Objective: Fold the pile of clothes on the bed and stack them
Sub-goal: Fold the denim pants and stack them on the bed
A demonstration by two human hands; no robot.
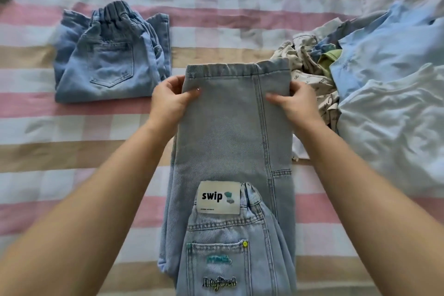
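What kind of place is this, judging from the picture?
Probably a bedroom at home. The surface is a bed with a striped sheet; folded jeans lie on it, a second pair is held half folded, and a pile of loose clothes sits at the right.

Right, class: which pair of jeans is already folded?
The jeans at upper left, a compact bundle nobody touches; the swip-patch jeans lie long, gripped by the left hand and right hand.
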